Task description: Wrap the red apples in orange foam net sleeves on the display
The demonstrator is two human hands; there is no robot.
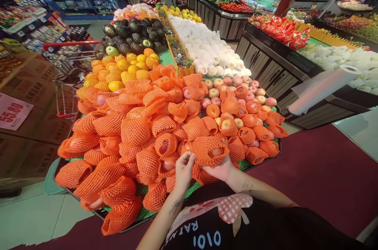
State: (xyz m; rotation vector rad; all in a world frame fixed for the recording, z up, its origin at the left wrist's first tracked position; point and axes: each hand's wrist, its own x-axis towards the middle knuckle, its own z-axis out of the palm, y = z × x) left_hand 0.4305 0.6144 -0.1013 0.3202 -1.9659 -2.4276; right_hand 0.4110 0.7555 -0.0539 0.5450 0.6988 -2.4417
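An apple in an orange foam net (208, 149) is held between my two hands above the front of the fruit display. My right hand (221, 168) is closed around it from below and the right, with most fingers hidden under the net. At the net's left end, my left hand (184, 167) pinches the edge between thumb and fingers. Reddish fruit shows through the net's opening. Many more netted apples (136, 130) are heaped to the left and behind. Bare pink apples (215, 101) lie farther back on the right.
Yellow fruit (132, 69), dark netted fruit (134, 29) and white-netted fruit (206, 45) fill the display's back. A plastic bag roll (325, 88) juts out at right. A shopping cart (65, 80) and cardboard boxes (32, 116) stand left. Two people are in the background.
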